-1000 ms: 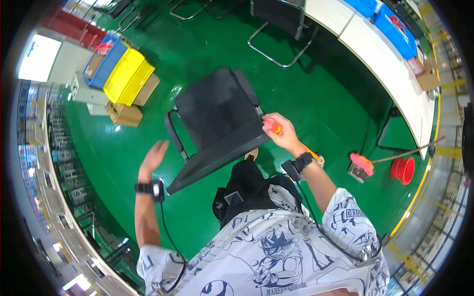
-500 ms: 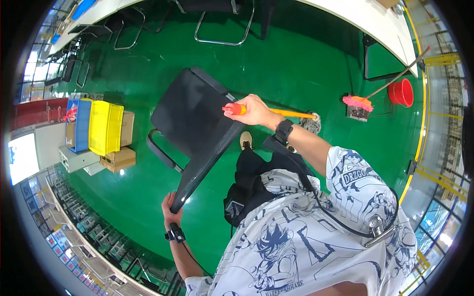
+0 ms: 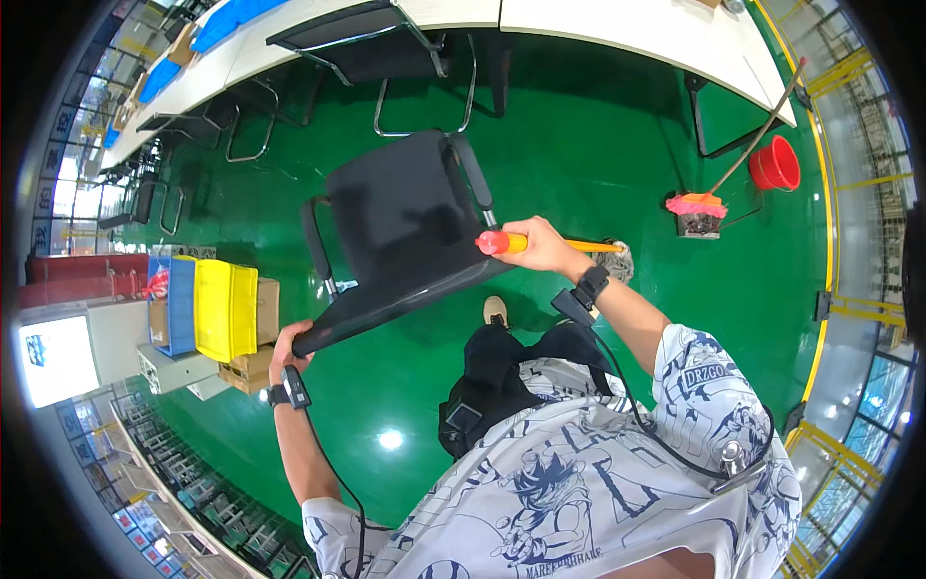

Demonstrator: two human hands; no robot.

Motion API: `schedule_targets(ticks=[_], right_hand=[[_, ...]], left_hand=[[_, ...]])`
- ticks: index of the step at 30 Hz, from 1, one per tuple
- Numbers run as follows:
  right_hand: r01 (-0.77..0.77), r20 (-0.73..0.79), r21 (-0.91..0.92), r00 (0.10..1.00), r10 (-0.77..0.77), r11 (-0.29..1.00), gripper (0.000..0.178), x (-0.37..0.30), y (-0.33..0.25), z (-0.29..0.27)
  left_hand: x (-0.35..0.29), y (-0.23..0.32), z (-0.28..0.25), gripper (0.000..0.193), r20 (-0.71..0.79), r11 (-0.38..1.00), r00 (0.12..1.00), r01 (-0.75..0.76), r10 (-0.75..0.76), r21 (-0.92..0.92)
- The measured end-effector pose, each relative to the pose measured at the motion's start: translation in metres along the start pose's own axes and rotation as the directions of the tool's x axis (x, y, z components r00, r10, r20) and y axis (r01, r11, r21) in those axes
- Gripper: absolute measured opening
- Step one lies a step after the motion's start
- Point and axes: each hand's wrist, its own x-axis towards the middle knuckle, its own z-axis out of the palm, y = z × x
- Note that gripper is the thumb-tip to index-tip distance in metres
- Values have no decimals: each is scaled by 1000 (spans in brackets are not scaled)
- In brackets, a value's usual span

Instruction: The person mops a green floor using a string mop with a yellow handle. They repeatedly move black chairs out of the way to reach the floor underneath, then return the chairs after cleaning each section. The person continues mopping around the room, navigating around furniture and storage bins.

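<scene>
A black office chair (image 3: 395, 207) with armrests stands in front of me, its backrest toward me. My left hand (image 3: 289, 351) is closed round the left end of the backrest's top edge. In my right hand (image 3: 542, 248) is the orange handle of a mop (image 3: 593, 247), its red tip poking out past the thumb. That hand is by the right end of the backrest; whether it also touches the chair, I cannot tell. The mop's grey head (image 3: 614, 261) rests on the floor to the right of my shoe.
A pink broom (image 3: 696, 205) stands in a dustpan (image 3: 697, 226) at the right, near a red bucket (image 3: 775, 169). A long white table (image 3: 617, 29) runs along the far side, with another black chair (image 3: 362, 43) before it. Yellow (image 3: 227, 309) and blue (image 3: 176, 318) bins stand left.
The chair has turned, its left backrest end swinging away from me and left with my left hand. My right hand, with the mop handle, has shifted slightly right and nearer.
</scene>
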Motion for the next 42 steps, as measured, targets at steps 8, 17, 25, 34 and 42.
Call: schedule_targets(ticks=[8, 17, 25, 34, 42], right_hand=[[320, -23, -131, 945, -325, 939, 62, -18, 12, 8], [225, -71, -30, 971, -227, 974, 43, 7, 40, 53], [134, -116, -187, 981, -157, 973, 26, 18, 38, 80], [144, -57, -278, 985, -166, 950, 28, -67, 32, 33], [219, -196, -208, 946, -260, 953, 32, -182, 53, -60]], left_hand=[[65, 12, -27, 42, 238, 979, 954, 199, -181, -52], [76, 18, -32, 56, 60, 485, 580, 729, -813, -483], [81, -1, -43, 61, 43, 500, 570, 752, -821, -429], [101, 25, 32, 43, 211, 668, 670, 738, -712, -90], [148, 114, 181, 26, 309, 688, 700, 706, -644, -167]])
